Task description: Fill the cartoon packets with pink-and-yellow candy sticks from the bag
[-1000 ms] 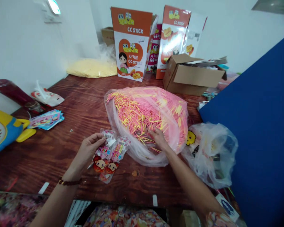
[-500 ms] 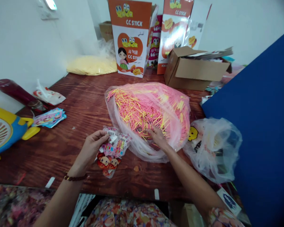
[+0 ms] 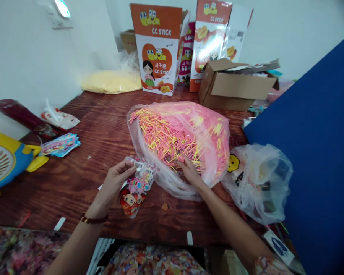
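My left hand (image 3: 117, 179) pinches the top corner of a clear plastic packet (image 3: 139, 185) printed with red-haired cartoon faces and "Stick" lettering. More such packets overlap under it. To the right, a large clear plastic bag (image 3: 169, 187) lies wide open, full of thin pink and yellow sticks (image 3: 166, 137). At the bag's near side, my right hand (image 3: 190, 172) reaches in, its thumb and fingers closed on a few sticks. Its fingertips are partly lost among the pile.
Printed cartons (image 3: 157, 49) stand at the back beside an opened brown box (image 3: 240, 88). A white plastic bag (image 3: 260, 183) and a blue panel (image 3: 312, 145) are at right. Left lie blue printed sachets (image 3: 61, 144), a dark red bottle (image 3: 20, 114) and a yellow-blue fan (image 3: 5, 160).
My left hand has shifted slightly right, and the packets now overlap more closely. My right hand stays at the sticks, its fingers drawn a little nearer the bag's edge.
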A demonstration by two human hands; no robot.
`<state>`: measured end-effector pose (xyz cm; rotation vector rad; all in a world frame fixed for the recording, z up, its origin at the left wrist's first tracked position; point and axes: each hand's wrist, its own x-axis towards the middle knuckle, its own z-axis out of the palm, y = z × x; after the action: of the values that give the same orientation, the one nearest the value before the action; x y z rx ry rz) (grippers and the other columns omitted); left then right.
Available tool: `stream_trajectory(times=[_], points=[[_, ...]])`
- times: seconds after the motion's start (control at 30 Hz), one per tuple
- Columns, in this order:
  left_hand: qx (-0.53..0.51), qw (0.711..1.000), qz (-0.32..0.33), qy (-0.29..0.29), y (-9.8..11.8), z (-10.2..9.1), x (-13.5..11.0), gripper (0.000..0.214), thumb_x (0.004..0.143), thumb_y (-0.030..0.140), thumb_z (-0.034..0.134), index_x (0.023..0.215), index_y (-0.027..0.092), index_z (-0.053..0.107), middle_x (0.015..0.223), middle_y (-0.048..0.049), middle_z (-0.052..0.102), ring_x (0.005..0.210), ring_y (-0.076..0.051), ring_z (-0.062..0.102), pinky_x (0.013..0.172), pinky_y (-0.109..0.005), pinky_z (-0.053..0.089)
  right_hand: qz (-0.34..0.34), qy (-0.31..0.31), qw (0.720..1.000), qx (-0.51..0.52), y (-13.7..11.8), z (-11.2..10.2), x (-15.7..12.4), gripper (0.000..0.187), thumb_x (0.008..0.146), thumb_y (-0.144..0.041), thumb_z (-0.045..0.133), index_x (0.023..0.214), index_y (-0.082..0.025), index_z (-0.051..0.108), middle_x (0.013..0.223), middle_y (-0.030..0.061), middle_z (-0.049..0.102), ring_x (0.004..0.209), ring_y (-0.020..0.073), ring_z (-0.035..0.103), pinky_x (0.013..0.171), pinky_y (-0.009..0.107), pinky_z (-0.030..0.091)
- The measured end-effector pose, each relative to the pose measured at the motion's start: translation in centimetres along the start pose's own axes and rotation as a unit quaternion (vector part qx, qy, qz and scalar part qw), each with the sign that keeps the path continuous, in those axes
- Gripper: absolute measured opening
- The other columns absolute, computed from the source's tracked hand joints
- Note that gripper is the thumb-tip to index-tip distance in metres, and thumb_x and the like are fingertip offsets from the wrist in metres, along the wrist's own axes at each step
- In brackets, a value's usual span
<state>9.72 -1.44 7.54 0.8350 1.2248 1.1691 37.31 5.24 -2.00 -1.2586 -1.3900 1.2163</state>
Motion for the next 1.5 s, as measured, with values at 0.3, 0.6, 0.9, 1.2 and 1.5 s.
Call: stream_trajectory(times=[0.3,0.6,0.9,1.2,1.5], points=[[0.124,0.989,0.062,-0.060,-0.6,2.3,0.4,0.022,0.075,0.036,0.076,0.076,0.015,0.068,0.069,0.0019,0.061,0.061,-0.010,0.051,0.057,-0.021,0.041,-0.011,-0.019,0.997,0.077,-5.6,0.2,0.0,0.023,0.082,-0.043,0.059,0.089,-0.021,0.057,0.072,-0.0021,0.064,0.070,0.0166,0.059,0.073,0.032,0.047],[0.210,0.968,0.084,-0.108,-1.6,3.5,1.3,0.022,0.079,0.035,0.066,0.070,0.016,0.061,0.065,0.0016,0.056,0.062,-0.012,0.047,0.059,-0.024,0.038,-0.203,-0.146,0.939,-0.235,-10.6,2.8,-1.8,0.012,0.096,-0.024,0.046,0.085,-0.022,0.049,0.079,0.0014,0.057,0.071,0.0165,0.051,0.066,0.028,0.039],[0.290,0.945,0.087,-0.121,-2.3,2.7,1.0,0.026,0.086,0.034,0.057,0.067,0.016,0.056,0.063,0.0028,0.050,0.061,-0.011,0.041,0.058,-0.023,0.032,-0.202,-0.213,0.896,-0.334,-9.7,3.4,-1.9,0.011,0.092,-0.012,0.043,0.090,-0.021,0.049,0.081,0.0026,0.058,0.072,0.0170,0.050,0.066,0.027,0.034],[0.285,0.941,0.128,-0.132,-1.5,2.5,-0.2,0.039,0.092,0.046,0.052,0.065,0.018,0.049,0.064,0.0020,0.045,0.063,-0.012,0.039,0.061,-0.024,0.033,-0.083,-0.103,0.991,0.022,-11.5,3.6,-1.6,0.013,0.092,-0.035,0.054,0.089,-0.023,0.055,0.072,-0.0028,0.062,0.068,0.0154,0.057,0.070,0.029,0.044],[0.249,0.946,0.164,-0.126,-1.5,3.6,-0.4,0.036,0.093,0.041,0.052,0.065,0.018,0.050,0.064,0.0019,0.045,0.063,-0.012,0.039,0.060,-0.024,0.034,-0.104,0.014,0.951,0.291,-13.1,6.7,-2.8,0.011,0.093,-0.036,0.054,0.098,-0.026,0.057,0.080,-0.0010,0.067,0.084,0.0189,0.068,0.085,0.039,0.054]])
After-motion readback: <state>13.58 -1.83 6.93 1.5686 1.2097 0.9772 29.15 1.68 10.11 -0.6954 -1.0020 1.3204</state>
